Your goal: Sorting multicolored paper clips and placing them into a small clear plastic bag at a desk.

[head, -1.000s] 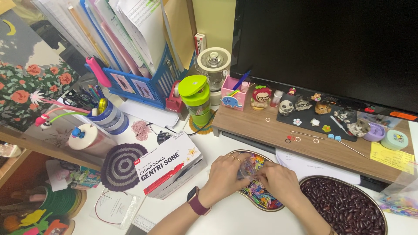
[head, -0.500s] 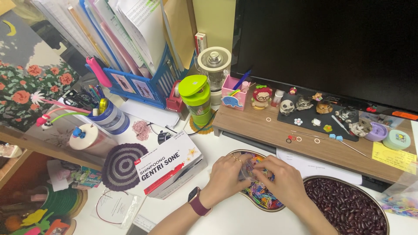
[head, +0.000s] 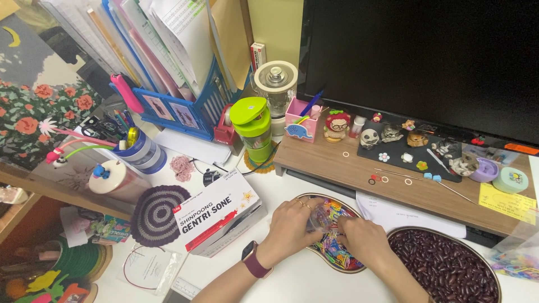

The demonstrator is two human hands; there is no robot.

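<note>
My left hand, with a watch on its wrist, holds a small clear container over a bean-shaped metal tray filled with several small colourful pieces. My right hand rests on the colourful pieces just right of the container, with its fingertips down among them. Whether it pinches a piece is hidden. A second metal tray full of dark red beans lies to the right of my right hand.
A white and red box lies left of my hands, beside a crocheted round mat. A wooden monitor riser carries small figurines, a green bottle stands behind, and a black monitor rises above.
My right hand has dropped from the container's mouth down onto the colourful pieces in the tray. My left hand keeps holding the container in the same place.
</note>
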